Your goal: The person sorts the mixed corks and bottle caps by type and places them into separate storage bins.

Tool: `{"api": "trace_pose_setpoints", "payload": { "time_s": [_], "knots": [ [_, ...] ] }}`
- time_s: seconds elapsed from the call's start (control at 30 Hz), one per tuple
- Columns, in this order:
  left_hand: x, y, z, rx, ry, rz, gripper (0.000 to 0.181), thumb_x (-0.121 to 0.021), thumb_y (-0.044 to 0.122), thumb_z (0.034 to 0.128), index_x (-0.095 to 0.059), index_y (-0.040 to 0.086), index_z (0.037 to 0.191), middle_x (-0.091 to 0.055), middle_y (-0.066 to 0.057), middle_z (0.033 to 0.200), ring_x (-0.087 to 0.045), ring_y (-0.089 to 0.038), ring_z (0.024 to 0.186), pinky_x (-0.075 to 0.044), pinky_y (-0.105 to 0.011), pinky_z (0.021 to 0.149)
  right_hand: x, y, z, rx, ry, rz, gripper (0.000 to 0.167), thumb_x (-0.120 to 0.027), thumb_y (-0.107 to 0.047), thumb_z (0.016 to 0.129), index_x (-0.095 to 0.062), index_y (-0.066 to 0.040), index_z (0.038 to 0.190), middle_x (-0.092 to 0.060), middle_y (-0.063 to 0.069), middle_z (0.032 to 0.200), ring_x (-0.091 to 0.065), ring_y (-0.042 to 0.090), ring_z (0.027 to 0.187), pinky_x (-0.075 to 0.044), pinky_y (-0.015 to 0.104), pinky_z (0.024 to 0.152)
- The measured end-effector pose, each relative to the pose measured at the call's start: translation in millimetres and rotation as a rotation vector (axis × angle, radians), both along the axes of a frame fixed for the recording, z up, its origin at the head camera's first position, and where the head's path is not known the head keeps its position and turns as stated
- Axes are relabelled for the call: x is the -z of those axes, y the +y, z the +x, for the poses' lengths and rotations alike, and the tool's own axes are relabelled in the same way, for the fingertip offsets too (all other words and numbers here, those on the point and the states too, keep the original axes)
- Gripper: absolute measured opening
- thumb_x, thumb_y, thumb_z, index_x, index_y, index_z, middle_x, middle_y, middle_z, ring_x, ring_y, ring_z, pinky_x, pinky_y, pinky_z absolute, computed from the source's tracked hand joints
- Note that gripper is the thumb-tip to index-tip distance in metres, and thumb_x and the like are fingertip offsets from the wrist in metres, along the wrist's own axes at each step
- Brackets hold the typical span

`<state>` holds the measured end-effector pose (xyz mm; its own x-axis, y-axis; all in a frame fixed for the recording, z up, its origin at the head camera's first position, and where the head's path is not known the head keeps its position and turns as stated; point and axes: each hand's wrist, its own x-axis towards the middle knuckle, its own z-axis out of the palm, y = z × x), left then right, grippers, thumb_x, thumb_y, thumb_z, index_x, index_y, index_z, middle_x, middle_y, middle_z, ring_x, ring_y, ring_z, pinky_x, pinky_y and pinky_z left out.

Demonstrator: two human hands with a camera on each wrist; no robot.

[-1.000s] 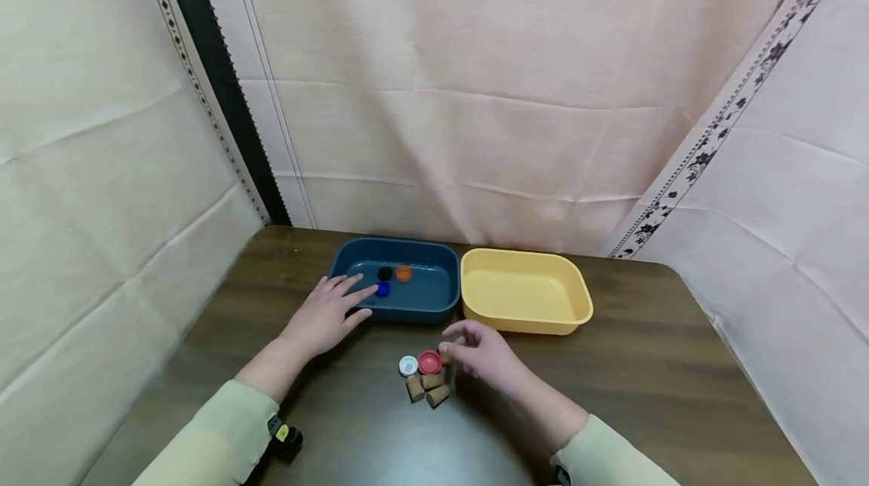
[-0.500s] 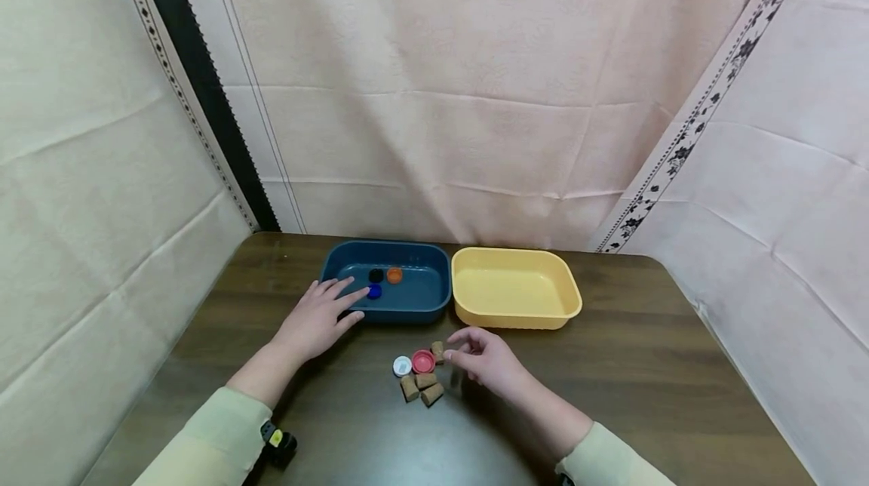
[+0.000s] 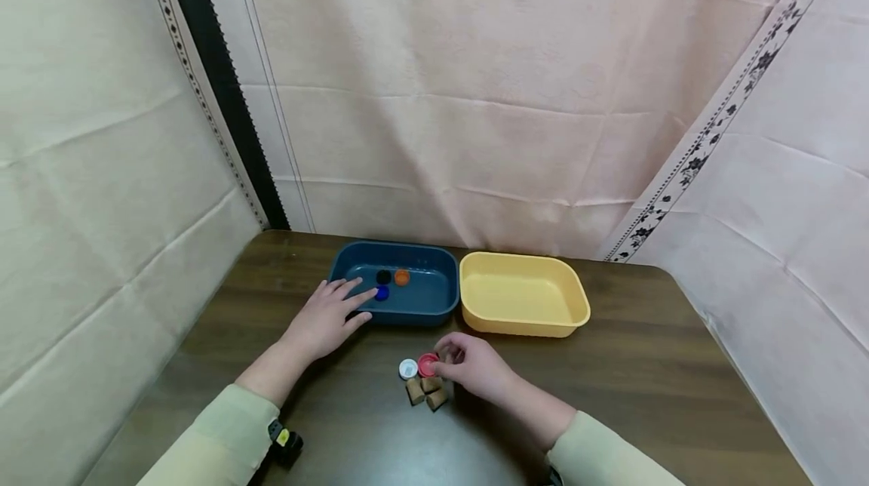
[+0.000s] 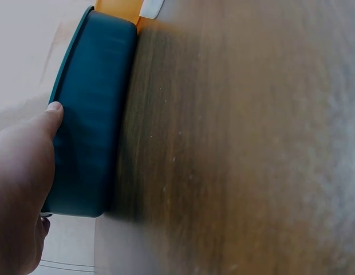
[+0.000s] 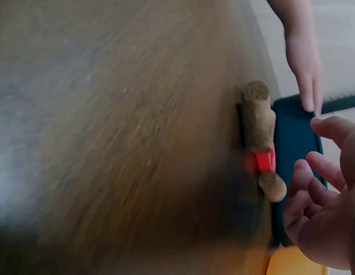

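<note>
My left hand (image 3: 323, 326) rests over the near left rim of the blue tray (image 3: 434, 305), its fingers spread over the inside. In the left wrist view the thumb (image 4: 54, 112) lies against the tray's outer wall. My right hand (image 3: 478, 369) hovers at a red bottle cap (image 3: 426, 362), fingers loosely bent, thumb tip by the cap's right edge. Its fingers hide a cork piece (image 5: 272, 187) from the head view; in the right wrist view they stand apart from it. A white bottle cap (image 3: 408, 369) and cork pieces (image 3: 415, 392) lie beside the red cap.
A black cap (image 3: 384, 277), an orange cap (image 3: 402, 277) and a blue cap (image 3: 382, 293) lie in the blue tray. Right of it stands a yellow tray (image 3: 526, 327). Cloth (image 3: 434, 131) hangs behind the wooden table (image 3: 645, 395).
My right hand has shifted left towards the red cap, covering the cork piece that showed beside it half a second ago. My left hand has stayed on the blue tray. The head view moved slightly.
</note>
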<state>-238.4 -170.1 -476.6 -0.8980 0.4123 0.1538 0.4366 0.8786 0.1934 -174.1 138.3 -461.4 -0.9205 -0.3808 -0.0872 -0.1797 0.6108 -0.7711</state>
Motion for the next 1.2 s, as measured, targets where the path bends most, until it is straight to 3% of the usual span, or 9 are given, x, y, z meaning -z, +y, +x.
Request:
{"api": "trace_pose_setpoints", "payload": {
  "time_s": [0.27, 0.57, 0.73, 1.2],
  "knots": [
    [0.7, 0.0, -0.1, 0.004, 0.008, -0.001, 0.055, -0.046, 0.057, 0.1003, -0.044, 0.034, 0.150, -0.039, -0.009, 0.156, -0.032, -0.038, 0.143, -0.016, -0.061, 0.117, -7.4, -33, -3.0, -0.073, 0.171, 0.317, 0.035, -0.076, -0.043, 0.086, -0.071, -0.018, 0.109, -0.062, -0.005, 0.094, -0.055, 0.009, 0.080, -0.051, 0.026, 0.068],
    [1.3, -0.2, 0.1, -0.001, 0.006, -0.001, 0.054, -0.046, 0.056, 0.1004, -0.043, 0.036, 0.150, -0.038, -0.007, 0.157, -0.032, -0.037, 0.143, -0.016, -0.061, 0.117, -8.5, -56, -7.2, -0.129, 0.225, 0.575, 0.043, -0.074, -0.053, 0.084, -0.072, -0.018, 0.109, -0.055, -0.004, 0.088, -0.051, 0.010, 0.073, -0.050, 0.026, 0.064],
    [1.5, -0.2, -0.2, -0.005, 0.003, -0.011, 0.054, -0.045, 0.057, 0.1004, -0.043, 0.037, 0.150, -0.038, -0.007, 0.157, -0.032, -0.037, 0.143, -0.016, -0.060, 0.117, -3.3, -60, -7.8, -0.140, 0.225, 0.628, 0.044, -0.075, -0.055, 0.081, -0.072, -0.018, 0.105, -0.052, -0.004, 0.087, -0.050, 0.011, 0.072, -0.049, 0.026, 0.060],
    [-1.3, 0.2, 1.7, -0.006, -0.004, -0.008, 0.054, -0.045, 0.057, 0.1004, -0.044, 0.035, 0.150, -0.039, -0.008, 0.156, -0.032, -0.037, 0.143, -0.016, -0.061, 0.117, 1.1, -62, -8.5, -0.108, 0.225, 0.598, 0.038, -0.075, -0.051, 0.083, -0.072, -0.019, 0.102, -0.050, -0.004, 0.087, -0.049, 0.012, 0.074, -0.048, 0.027, 0.062]
  ]
}}
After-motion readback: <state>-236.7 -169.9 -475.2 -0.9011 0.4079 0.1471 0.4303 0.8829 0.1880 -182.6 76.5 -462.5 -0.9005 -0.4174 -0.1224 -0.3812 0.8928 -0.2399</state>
